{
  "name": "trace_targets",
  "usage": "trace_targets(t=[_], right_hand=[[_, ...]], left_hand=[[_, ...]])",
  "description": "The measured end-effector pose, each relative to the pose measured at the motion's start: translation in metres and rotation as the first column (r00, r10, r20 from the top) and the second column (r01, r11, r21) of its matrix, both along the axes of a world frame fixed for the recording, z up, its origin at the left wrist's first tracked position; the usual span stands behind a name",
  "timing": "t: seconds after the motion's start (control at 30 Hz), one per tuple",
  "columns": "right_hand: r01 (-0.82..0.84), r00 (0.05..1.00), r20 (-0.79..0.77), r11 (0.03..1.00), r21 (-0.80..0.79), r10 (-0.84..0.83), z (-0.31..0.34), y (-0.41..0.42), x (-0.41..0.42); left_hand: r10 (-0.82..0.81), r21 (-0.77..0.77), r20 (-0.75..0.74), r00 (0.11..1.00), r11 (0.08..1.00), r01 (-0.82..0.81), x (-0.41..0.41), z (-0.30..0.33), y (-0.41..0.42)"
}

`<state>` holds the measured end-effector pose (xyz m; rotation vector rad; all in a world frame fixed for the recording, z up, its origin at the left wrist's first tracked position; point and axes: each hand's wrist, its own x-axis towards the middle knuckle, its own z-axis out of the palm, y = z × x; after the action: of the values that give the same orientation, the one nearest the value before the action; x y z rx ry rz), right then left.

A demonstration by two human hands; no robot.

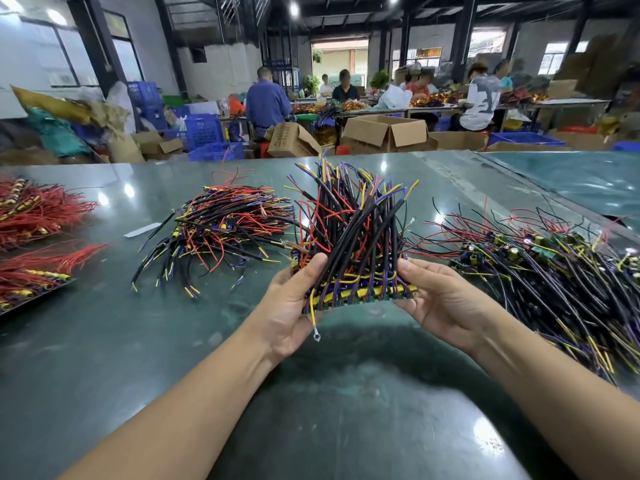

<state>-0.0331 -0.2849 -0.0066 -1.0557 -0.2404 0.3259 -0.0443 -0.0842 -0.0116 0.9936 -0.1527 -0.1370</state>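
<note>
Both hands have a board panel (360,296) bristling with wires up off the green desk (104,341), left hand (294,303) and right hand (436,299) each with fingers curled round an end, loose wire heaps (221,230) lying either side.

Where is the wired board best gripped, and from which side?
By its left and right edges, one hand from each side, as the left hand and right hand do now. The board is flat and wide, and its wires stand up from the top face, so a grasp from above would likely bend them.
</note>
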Motion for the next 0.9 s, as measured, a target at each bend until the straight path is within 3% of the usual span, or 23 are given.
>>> trace_targets(t=[0.33, 0.83, 0.9], right_hand=[[0.091, 0.991, -0.098, 0.995, -0.028, -0.094, -0.005, 0.0, 0.005], [-0.027, 0.999, -0.035, 0.994, 0.105, 0.031, -0.01, 0.004, 0.003], [-0.011, 0.999, -0.032, 0.996, 0.091, 0.014, -0.01, 0.004, 0.004]], left_hand=[[-0.019, 0.073, -0.096, 0.995, 0.997, 0.026, 0.009, -0.002, -0.001], [-0.231, -0.206, 0.026, 0.972, 0.951, 0.232, 0.005, 0.007, 0.004], [-0.216, -0.183, 0.047, 0.975, 0.958, 0.221, 0.007, 0.005, 0.004]])
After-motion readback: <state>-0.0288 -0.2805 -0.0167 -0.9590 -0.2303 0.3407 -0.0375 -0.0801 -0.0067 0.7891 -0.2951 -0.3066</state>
